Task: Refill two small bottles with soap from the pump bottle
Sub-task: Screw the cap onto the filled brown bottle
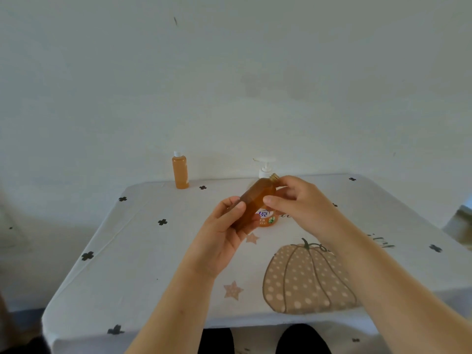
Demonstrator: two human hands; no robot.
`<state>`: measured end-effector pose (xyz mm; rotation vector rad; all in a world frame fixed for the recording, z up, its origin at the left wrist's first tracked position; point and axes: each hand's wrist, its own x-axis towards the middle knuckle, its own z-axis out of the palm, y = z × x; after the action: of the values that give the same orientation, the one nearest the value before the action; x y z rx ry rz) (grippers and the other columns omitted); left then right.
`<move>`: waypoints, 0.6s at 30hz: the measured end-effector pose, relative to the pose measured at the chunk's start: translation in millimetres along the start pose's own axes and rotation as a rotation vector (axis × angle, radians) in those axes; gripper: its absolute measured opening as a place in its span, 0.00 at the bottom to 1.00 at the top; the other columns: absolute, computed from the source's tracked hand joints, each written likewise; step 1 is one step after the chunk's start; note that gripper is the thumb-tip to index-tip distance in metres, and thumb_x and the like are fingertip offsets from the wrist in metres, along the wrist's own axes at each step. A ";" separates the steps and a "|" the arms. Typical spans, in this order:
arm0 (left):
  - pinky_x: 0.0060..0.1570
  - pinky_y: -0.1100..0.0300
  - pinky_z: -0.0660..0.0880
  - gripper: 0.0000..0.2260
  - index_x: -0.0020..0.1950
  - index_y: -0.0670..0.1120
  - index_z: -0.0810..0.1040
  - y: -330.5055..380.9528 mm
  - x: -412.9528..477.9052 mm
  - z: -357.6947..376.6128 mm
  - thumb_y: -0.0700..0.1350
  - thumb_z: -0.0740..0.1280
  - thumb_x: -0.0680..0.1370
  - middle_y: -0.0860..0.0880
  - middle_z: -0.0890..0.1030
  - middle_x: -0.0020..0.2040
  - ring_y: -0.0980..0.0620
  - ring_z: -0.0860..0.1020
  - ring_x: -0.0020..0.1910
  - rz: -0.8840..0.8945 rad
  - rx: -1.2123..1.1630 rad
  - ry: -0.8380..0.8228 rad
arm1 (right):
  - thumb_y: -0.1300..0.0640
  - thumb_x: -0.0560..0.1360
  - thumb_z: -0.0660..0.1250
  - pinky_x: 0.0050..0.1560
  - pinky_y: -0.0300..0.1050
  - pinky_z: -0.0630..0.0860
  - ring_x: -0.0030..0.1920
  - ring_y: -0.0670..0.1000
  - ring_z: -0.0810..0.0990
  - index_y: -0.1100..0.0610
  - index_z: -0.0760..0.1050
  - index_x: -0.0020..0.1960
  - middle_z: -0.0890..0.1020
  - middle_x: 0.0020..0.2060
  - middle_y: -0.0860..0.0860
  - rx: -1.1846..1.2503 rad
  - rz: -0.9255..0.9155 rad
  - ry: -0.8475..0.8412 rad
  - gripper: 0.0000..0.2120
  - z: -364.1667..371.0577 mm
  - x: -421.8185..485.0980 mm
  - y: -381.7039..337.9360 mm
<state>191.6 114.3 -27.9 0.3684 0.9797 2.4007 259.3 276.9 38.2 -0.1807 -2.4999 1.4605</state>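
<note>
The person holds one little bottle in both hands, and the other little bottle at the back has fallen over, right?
Not quite. The other little bottle stands upright at the back of the table, not fallen over, as the head view shows. The rest is right: the left hand and right hand both hold the tilted bottle.

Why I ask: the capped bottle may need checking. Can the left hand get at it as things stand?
Probably not yet: the left hand grips the tilted amber bottle, so its fingers are full. The capped bottle stands apart at the back of the table, nothing between.
</note>
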 end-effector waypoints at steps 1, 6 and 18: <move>0.51 0.55 0.81 0.12 0.55 0.39 0.75 0.8 -1.2 -0.4 0.40 0.69 0.73 0.41 0.82 0.51 0.46 0.83 0.48 0.008 0.055 -0.004 | 0.52 0.76 0.73 0.60 0.54 0.79 0.49 0.47 0.86 0.48 0.77 0.61 0.86 0.48 0.47 0.012 -0.001 -0.008 0.14 -0.4 0.2 2.3; 0.50 0.53 0.80 0.16 0.60 0.40 0.77 -2.5 -0.1 -5.3 0.39 0.73 0.74 0.40 0.85 0.50 0.42 0.82 0.45 0.059 0.602 0.026 | 0.58 0.78 0.71 0.61 0.52 0.79 0.48 0.47 0.86 0.44 0.75 0.60 0.85 0.49 0.47 -0.004 -0.011 -0.023 0.14 -0.2 1.4 11.4; 0.49 0.64 0.77 0.16 0.54 0.52 0.77 -29.6 15.4 1.2 0.39 0.76 0.71 0.51 0.82 0.52 0.51 0.81 0.52 0.088 0.975 0.181 | 0.62 0.77 0.67 0.59 0.43 0.75 0.51 0.41 0.82 0.40 0.75 0.67 0.83 0.54 0.42 -0.156 -0.043 -0.018 0.23 9.3 7.8 36.0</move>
<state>190.0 141.5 -47.3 0.5300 2.2193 1.8731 248.8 288.6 3.6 -0.1402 -2.6152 1.2569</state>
